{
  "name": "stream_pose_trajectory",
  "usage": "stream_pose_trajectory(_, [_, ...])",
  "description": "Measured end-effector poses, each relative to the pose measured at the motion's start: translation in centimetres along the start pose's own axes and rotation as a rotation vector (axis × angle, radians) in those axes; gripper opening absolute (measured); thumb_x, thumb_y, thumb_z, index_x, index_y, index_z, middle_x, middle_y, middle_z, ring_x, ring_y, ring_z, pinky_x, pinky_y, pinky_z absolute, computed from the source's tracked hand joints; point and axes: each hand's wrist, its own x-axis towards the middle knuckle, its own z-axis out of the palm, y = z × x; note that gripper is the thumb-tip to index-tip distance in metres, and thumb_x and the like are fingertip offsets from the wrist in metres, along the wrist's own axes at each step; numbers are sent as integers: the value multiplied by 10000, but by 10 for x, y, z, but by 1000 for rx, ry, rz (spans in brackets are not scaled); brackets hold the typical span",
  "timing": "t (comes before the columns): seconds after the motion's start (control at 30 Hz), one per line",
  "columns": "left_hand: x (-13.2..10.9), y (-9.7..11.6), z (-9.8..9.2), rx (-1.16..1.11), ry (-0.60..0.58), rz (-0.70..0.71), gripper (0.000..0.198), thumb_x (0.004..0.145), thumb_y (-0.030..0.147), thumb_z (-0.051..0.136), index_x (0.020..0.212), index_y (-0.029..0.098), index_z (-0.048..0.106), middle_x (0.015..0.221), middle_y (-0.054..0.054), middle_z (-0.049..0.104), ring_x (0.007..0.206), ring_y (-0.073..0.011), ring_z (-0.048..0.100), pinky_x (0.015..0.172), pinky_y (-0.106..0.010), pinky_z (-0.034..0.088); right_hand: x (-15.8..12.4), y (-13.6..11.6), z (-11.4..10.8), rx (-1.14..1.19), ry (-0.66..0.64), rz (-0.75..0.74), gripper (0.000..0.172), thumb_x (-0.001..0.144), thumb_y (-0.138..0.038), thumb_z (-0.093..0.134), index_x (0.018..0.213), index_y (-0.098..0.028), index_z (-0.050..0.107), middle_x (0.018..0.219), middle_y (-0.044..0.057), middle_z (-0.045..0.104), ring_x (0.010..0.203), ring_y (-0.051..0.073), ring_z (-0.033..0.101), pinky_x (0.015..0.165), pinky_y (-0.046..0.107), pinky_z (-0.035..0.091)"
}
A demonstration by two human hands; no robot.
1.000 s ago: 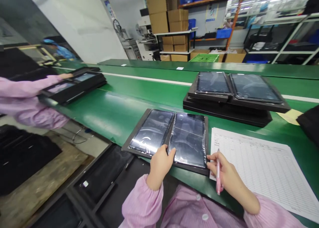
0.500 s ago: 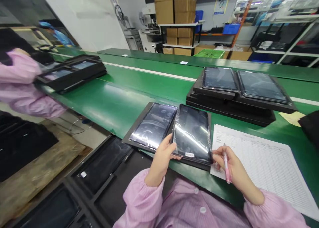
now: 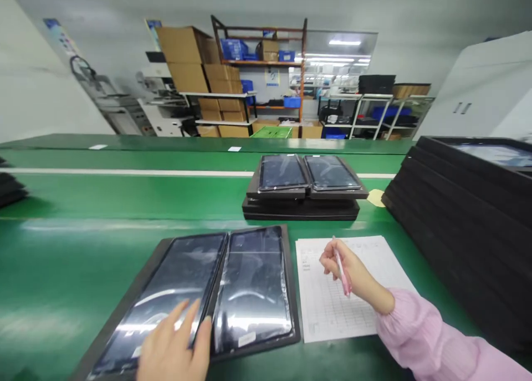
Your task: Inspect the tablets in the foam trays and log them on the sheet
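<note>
My left hand (image 3: 177, 345) lies over the lower part of the left tablet screen (image 3: 174, 281), fingers apart; whether it presses on the film cannot be told. Beside it a second film-covered tablet screen (image 3: 253, 284) bears a small white label at its lower edge. Both rest on black foam trays (image 3: 293, 309) on the green bench. My right hand (image 3: 343, 270) is closed around a pink pen (image 3: 344, 275), held above a printed table on white paper sheets (image 3: 322, 314). The pen's tip points up and away from the paper.
Behind the paper, two more tablet screens (image 3: 282, 172) sit on stacked black foam trays (image 3: 299, 209). A tall stack of black trays (image 3: 449, 231) rises at the right, with a yellow paper piece (image 3: 376, 198) near its foot. Shelves with cardboard boxes (image 3: 187, 59) stand beyond the bench.
The view has swung right and levelled. My left hand has let go of the right screen's edge and now spreads over the left screen. My right hand, still with the pen, has moved over the paper.
</note>
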Motion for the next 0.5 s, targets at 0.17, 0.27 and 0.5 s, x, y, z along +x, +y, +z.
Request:
stream_pose_trajectory(0.17, [75,48,-17,-30,-30,-8,468,660,550,462,961,236,635,1111,-110,624,1016,-336,558,936,-530,397,44,-28,-66,-196,311,-99,237,744,-387,572,847,-197,476,766,0,581,634,146,551,578,265,405])
stream_pose_trajectory(0.27, [145,73,7,-162,-200,-199,563,622,475,501,1087,171,589,1128,-120,618,1038,-297,561,955,-454,404,80,-34,-111,-382,597,-78,241,764,-404,580,887,-208,514,789,8,602,683,167,569,657,286,404])
stream_pose_trajectory(0.5, [256,120,93,-395,-371,-359,458,852,490,394,1004,88,550,915,-130,644,674,-171,622,565,-275,488,151,-23,-163,-246,653,169,221,772,-355,605,726,-173,488,591,22,533,518,169,516,482,276,395])
